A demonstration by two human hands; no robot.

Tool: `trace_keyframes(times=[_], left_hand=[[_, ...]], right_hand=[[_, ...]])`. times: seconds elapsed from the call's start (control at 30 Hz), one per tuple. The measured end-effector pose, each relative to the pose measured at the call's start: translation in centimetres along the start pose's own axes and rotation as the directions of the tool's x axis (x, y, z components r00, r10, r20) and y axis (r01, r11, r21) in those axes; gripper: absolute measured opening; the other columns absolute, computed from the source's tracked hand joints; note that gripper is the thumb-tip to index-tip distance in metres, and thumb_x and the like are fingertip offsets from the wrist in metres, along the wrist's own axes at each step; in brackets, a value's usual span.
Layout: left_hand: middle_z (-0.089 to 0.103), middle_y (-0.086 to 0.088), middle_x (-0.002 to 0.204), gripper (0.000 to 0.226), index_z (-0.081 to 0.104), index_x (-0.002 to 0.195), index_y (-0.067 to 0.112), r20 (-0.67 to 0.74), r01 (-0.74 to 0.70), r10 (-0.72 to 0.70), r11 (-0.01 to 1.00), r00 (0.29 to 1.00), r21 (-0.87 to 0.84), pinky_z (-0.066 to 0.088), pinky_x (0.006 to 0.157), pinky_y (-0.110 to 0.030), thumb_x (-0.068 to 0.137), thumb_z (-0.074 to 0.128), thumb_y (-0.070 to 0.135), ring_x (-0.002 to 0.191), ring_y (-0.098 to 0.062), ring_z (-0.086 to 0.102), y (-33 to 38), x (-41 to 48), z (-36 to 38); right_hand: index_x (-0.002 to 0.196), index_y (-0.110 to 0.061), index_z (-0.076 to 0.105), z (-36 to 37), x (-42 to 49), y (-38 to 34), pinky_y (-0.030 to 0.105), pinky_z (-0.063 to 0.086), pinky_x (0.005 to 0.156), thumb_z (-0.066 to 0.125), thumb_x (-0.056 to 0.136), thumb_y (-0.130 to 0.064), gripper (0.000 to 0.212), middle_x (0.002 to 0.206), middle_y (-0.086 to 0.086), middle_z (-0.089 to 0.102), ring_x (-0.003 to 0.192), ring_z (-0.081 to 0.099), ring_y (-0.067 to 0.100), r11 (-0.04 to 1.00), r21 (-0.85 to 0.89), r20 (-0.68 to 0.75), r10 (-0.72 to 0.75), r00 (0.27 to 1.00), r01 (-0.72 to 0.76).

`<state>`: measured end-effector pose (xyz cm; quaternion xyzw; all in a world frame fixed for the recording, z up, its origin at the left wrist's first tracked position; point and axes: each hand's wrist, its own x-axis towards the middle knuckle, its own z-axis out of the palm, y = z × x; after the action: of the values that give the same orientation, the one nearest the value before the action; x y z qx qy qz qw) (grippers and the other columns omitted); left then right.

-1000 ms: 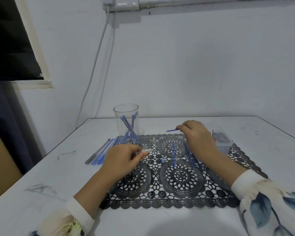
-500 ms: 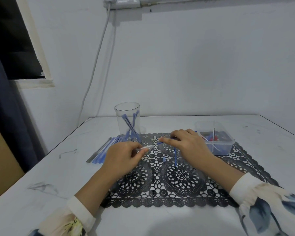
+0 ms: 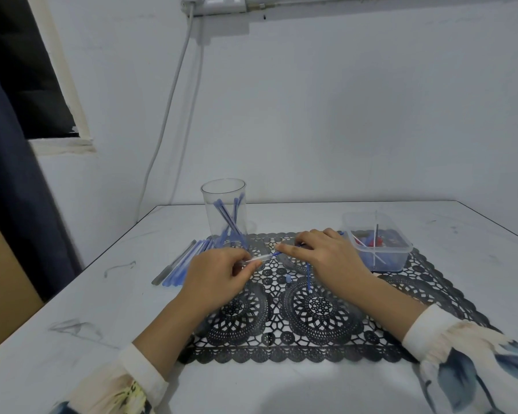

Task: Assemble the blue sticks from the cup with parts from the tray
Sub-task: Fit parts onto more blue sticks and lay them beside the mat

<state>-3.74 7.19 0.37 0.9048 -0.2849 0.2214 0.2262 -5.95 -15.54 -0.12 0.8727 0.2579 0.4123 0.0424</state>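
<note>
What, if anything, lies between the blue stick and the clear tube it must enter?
Nothing visible does. The blue stick, pinched in the right hand, already meets the end of the clear tube held by the left hand.

Obscured: the right hand (image 3: 329, 255) covers most of the thin blue stick (image 3: 276, 253) it pinches; only a short tip shows, meeting the clear thin tube (image 3: 259, 258), whose near end is buried in the left hand (image 3: 219, 273). Tip inside tube or merely touching: cannot tell. Contents of the clear plastic tray (image 3: 401, 250): red and blue bits, too small to identify. Row of blue and grey pens (image 3: 177, 264) partly behind left hand. Left patterned sleeve (image 3: 123, 383) and right patterned sleeve (image 3: 476, 354) cut by bottom edge
</note>
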Motion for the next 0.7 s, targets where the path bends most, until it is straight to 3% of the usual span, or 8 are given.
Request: trace_keyframes(times=[0.17,0.33,0.43,0.53,0.6,0.7], left_hand=[[0.06,0.011,0.061,0.029,0.07,0.085,0.027,-0.009,-0.009,0.009,1.0,1.0,-0.005,0.044,0.057,-0.023,0.087,0.052,0.049,0.058,-0.003,0.053,0.0,0.0,0.1],[0.057,0.011,0.058,0.029,0.07,0.082,0.028,-0.023,-0.029,0.029,1.0,0.999,0.003,0.04,0.054,-0.021,0.087,0.052,0.05,0.056,-0.002,0.052,0.2,-0.1,0.1],[0.058,0.011,0.059,0.03,0.07,0.084,0.028,-0.035,-0.066,0.065,0.998,0.997,-0.003,0.035,0.052,-0.018,0.087,0.052,0.051,0.056,-0.002,0.051,0.4,-0.2,0.3],[0.063,0.01,0.063,0.027,0.071,0.086,0.028,-0.05,-0.075,0.075,0.997,0.996,-0.006,0.044,0.056,-0.022,0.087,0.055,0.049,0.06,-0.004,0.056,0.5,-0.2,0.3],[0.065,0.009,0.065,0.026,0.071,0.086,0.027,-0.057,-0.075,0.075,0.997,0.996,0.0,0.046,0.058,-0.023,0.087,0.056,0.048,0.061,-0.005,0.057,0.5,-0.2,0.2],[0.065,0.009,0.066,0.027,0.072,0.086,0.026,-0.055,-0.079,0.08,0.997,0.995,0.017,0.042,0.057,-0.02,0.087,0.055,0.048,0.062,-0.006,0.058,0.5,-0.2,0.2]], right_hand=[[0.11,-0.018,0.069,0.2,-0.1,-0.4,0.027,0.046,0.053,0.077,0.054,0.015,0.065,0.079,0.005,0.064,0.06,0.059,0.023,0.996,0.077,0.006,0.04,0.999,-0.04],[0.109,-0.02,0.07,0.0,0.0,-0.7,0.029,0.048,0.05,0.05,0.076,0.0,0.043,0.078,0.006,0.064,0.061,0.059,0.023,0.992,0.129,-0.016,0.017,1.0,-0.015],[0.109,-0.018,0.069,0.1,-0.2,-1.2,0.028,0.051,0.047,0.069,0.065,0.009,0.051,0.081,0.006,0.064,0.064,0.06,0.021,0.987,0.157,0.049,0.035,0.998,-0.042],[0.101,-0.014,0.072,-0.1,-0.1,-1.5,0.027,0.054,0.049,0.056,0.081,-0.015,0.025,0.083,0.004,0.064,0.066,0.062,0.019,0.976,0.167,0.042,0.132,0.99,-0.137],[0.092,-0.013,0.074,-0.3,0.0,-1.6,0.027,0.054,0.049,0.044,0.085,-0.032,0.036,0.081,0.002,0.065,0.066,0.063,0.018,0.962,0.178,0.015,0.208,0.978,-0.207],[0.082,-0.016,0.075,-0.8,0.1,-1.7,0.027,0.052,0.054,0.042,0.084,-0.042,0.042,0.075,-0.001,0.066,0.066,0.063,0.017,0.96,0.068,0.008,0.271,0.962,-0.271]])
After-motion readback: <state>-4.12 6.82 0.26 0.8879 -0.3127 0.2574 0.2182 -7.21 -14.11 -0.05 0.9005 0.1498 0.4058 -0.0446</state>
